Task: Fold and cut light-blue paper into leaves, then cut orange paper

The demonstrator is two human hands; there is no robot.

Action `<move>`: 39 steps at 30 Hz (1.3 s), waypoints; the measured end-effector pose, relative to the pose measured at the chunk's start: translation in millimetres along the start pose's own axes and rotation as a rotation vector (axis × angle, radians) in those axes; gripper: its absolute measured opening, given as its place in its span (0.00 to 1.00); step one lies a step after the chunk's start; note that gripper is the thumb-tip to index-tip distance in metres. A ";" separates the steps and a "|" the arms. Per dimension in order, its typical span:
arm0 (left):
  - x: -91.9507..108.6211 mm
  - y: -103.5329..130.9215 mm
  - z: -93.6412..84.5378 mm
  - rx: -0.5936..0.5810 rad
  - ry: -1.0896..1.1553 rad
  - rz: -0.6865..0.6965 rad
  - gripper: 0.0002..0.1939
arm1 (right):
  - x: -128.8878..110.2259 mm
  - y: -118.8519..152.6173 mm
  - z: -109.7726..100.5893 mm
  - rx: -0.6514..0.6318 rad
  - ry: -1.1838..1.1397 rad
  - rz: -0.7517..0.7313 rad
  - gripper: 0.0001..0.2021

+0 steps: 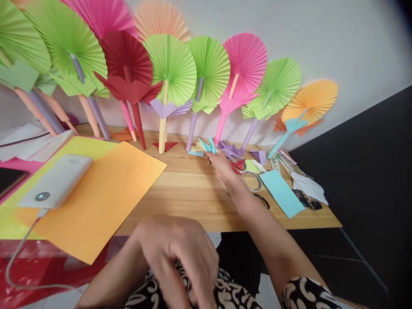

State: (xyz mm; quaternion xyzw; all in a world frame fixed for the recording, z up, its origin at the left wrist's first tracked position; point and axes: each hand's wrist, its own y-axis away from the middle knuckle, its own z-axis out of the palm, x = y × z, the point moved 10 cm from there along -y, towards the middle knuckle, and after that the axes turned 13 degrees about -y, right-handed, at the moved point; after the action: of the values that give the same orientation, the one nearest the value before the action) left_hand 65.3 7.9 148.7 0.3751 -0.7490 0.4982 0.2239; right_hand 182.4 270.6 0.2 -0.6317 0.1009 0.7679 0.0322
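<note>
At the back of the table, my right hand is closed on light-blue folded paper pieces. A heap of purple paper strips, a red folded paper and a small pale-blue paper lie around it. In front of my body, short of the table edge, my left hand hangs with its fingers pointing down and apart. I see nothing in it, though the fingertips are partly blurred. Along the wall, pleated paper fans on paper sticks stand in a row, among them a green fan and a pink fan.
On the left, a white power bank with a cable rests on an orange paper sheet. To the right lie tape rolls, a light-blue paper rectangle and scissors with black handles. The table's right corner is near them.
</note>
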 end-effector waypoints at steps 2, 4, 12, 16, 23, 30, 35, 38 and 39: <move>-44.9 36.2 -35.8 0.273 -0.198 -0.434 0.14 | -0.4 -7.1 -0.9 0.032 0.010 0.000 0.05; -76.4 87.1 -83.1 0.542 -0.591 -0.895 0.16 | -1.8 -6.7 -6.0 0.053 0.003 0.005 0.05; -159.4 120.6 -175.9 0.364 -1.333 -1.559 0.13 | -20.1 44.1 -38.7 0.064 -0.123 -0.037 0.12; -183.9 115.4 -190.9 0.286 -1.397 -1.565 0.12 | -30.0 71.8 -60.4 0.071 -0.169 -0.055 0.13; -201.8 116.0 -200.3 0.134 -1.419 -1.644 0.14 | -40.9 96.7 -92.2 0.082 -0.236 -0.053 0.12; -195.0 109.8 -201.7 0.133 -1.423 -1.620 0.14 | -36.1 99.7 -100.7 0.080 -0.294 -0.047 0.12; -188.1 121.9 -205.7 0.305 -1.413 -1.571 0.23 | -32.4 102.0 -104.9 0.080 -0.322 -0.030 0.12; -186.1 131.2 -208.6 0.452 -1.377 -1.539 0.22 | -30.0 101.2 -104.7 0.088 -0.333 -0.019 0.13; -184.7 133.9 -209.9 0.511 -1.359 -1.531 0.18 | -29.0 100.5 -103.9 0.090 -0.335 -0.015 0.13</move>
State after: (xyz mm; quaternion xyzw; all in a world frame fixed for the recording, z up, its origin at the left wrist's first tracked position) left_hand 66.3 292.2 24.9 0.9840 -0.1532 0.0522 -0.0739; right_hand 270.5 154.3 21.1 -0.4937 0.1236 0.8569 0.0823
